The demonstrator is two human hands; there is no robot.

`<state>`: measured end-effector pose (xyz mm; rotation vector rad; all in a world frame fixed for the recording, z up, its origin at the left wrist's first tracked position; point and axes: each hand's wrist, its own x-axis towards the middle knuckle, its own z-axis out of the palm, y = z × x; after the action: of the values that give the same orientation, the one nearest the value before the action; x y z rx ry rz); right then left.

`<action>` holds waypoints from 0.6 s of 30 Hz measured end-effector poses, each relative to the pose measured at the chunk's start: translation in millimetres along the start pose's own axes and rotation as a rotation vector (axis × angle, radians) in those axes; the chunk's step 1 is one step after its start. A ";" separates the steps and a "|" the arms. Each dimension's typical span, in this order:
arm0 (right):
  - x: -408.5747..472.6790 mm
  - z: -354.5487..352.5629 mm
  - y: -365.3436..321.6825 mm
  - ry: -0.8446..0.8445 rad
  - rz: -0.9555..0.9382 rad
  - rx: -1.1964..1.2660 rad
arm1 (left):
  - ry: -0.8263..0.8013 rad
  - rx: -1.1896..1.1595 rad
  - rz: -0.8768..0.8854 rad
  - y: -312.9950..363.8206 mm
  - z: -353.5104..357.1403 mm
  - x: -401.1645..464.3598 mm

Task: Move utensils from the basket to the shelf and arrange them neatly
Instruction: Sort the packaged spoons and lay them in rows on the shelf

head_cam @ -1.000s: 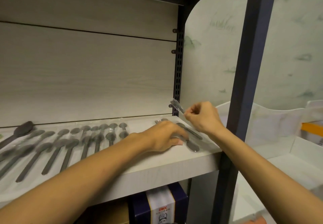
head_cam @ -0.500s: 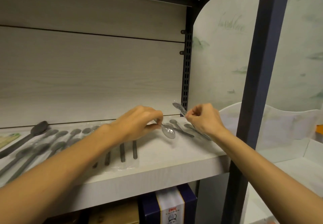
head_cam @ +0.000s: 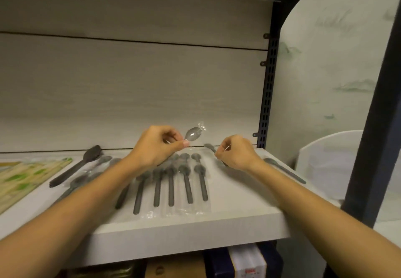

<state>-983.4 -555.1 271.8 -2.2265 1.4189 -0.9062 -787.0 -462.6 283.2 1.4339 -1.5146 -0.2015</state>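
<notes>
Placing wrapped spoons on shelf (head_cam: 195, 225), one per hand.

My left hand (head_cam: 155, 147) pinches a clear-wrapped spoon (head_cam: 192, 134) by the neck, bowl raised over the laid-out row (head_cam: 173, 182). My right hand (head_cam: 237, 153) is curled round another spoon (head_cam: 210, 147), low near the back of the shelf. I expect these to be very light, stiff plastic in slippery film, so grip the handle, not the loose wrapper ends.

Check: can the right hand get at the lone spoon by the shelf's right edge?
Probably yes. That spoon lies bare on the shelf just right of the right hand with nothing between, but the hand's grip already pinches another spoon.
</notes>
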 end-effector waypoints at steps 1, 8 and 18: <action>4.3 4.4 -1.2 -0.013 -0.001 -0.016 | 0.007 -0.063 -0.047 0.0 1.3 0.0; 7.5 10.4 6.5 -0.084 -0.054 0.025 | 0.023 -0.411 -0.330 -2.3 -3.4 0.8; 1.9 7.3 10.9 -0.175 -0.202 -0.169 | -0.049 -0.381 -0.372 0.3 3.4 -5.2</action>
<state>-985.2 -561.9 260.6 -2.5420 1.2492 -0.6511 -790.7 -459.9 279.0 1.3901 -1.1569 -0.7165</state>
